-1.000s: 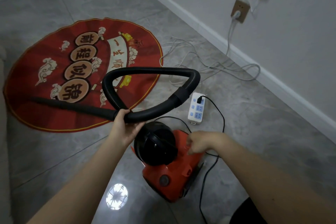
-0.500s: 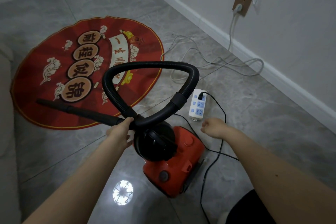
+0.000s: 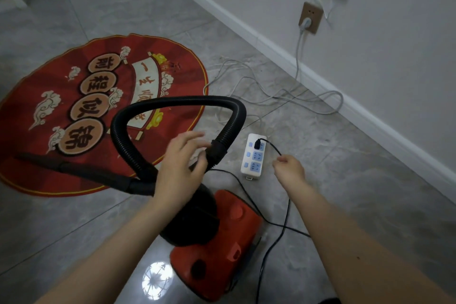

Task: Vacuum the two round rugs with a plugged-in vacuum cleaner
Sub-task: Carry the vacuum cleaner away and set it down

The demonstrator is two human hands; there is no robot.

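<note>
Fingers of the right hand pinched the thin black power cord, left hand spread loose over the black ribbed vacuum hose, round red patterned rug beyond.

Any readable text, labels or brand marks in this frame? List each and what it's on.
"前" "程" "似" "锦": one character in each of four round medallions on the red round rug.
"一" tops the rug's white scroll; the characters below it are stylised and partly hidden by the black hose, not readable.
Red vacuum cleaner: no brand or label visible.
White power strip: no readable markings.
</note>
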